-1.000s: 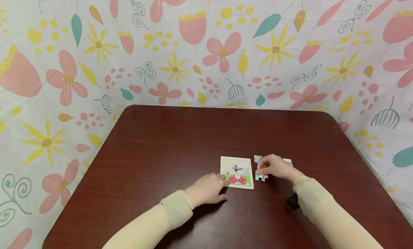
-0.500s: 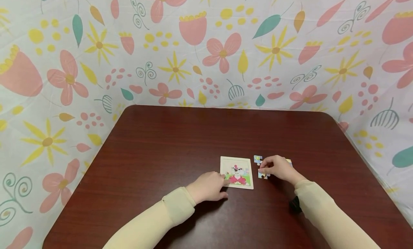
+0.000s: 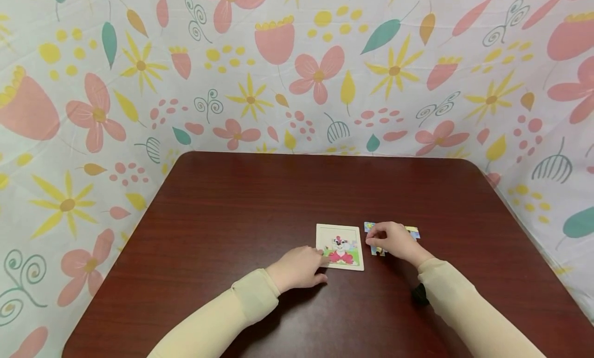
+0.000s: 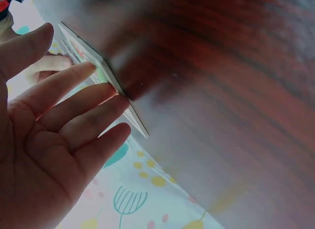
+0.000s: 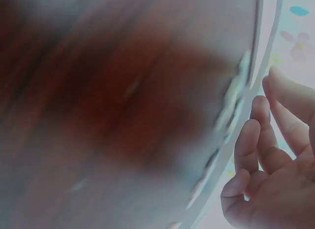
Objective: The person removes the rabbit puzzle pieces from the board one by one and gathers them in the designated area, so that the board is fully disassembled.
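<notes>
A small wooden jigsaw board [image 3: 341, 229] with a pale rim and a red-and-white cartoon animal lies on the table. My left hand [image 3: 297, 267] rests straight fingertips on its left edge; in the left wrist view the fingers [image 4: 86, 115] lie against the board's side [image 4: 133, 118]. Just right of the board, my right hand [image 3: 394, 240] hovers over loose jigsaw pieces, thumb and forefinger brought close with nothing visible between them. One piece [image 3: 378, 251] shows below the hand, another [image 3: 368, 226] at its upper left, more pieces [image 3: 413, 231] behind it, partly hidden.
The dark red-brown table [image 3: 260, 193] has rounded far corners. A flower-printed cloth [image 3: 278, 110] hangs behind it and along both sides. A black object [image 3: 419, 294] shows under the right wrist.
My right hand has let go of the lower jigsaw piece, which was shifted slightly right, and has moved up and left toward the upper piece. My left hand stays on the board.
</notes>
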`<state>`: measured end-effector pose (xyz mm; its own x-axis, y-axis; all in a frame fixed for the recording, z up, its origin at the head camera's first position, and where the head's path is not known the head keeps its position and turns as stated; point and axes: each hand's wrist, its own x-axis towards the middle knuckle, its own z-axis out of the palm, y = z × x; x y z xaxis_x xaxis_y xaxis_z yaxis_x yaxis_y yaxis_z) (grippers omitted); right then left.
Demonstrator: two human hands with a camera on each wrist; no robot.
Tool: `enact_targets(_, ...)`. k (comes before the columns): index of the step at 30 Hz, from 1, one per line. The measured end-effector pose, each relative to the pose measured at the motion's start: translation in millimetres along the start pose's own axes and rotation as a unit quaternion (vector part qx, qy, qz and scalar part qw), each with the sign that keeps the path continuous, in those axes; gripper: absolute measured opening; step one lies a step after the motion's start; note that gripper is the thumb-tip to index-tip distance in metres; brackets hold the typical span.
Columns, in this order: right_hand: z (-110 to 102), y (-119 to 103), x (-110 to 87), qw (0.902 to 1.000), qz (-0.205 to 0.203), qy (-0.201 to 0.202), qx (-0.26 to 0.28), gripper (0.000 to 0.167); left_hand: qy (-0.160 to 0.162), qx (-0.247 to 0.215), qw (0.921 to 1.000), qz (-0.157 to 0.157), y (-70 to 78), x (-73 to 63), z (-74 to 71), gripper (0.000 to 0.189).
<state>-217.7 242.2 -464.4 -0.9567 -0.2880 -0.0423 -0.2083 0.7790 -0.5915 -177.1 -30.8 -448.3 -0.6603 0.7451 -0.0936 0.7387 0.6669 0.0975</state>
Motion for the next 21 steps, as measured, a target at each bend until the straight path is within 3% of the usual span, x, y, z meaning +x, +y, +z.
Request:
enact_targets(5, 4.8, -17.4, 3.8, 0.9998, -0.016, -0.003, 0.010, 0.004, 0.004, -0.003, 1.0000, 0.008, -1.7, 0.8, 1.1, 0.035)
enact_targets(12, 16.7, -36.0, 10.4, 0.9993, -0.026, -0.023, 0.009, 0.005, 0.026, 0.020, 0.9988, 0.036, 1.2, 3.5, -3.0, 0.018)
enact_targets(21, 33.9, -47.5, 15.9, 0.9981, -0.041, -0.044, 0.010, 0.018, 0.075, 0.033, 0.9963, 0.026, -1.6, 5.9, 3.0, 0.015)
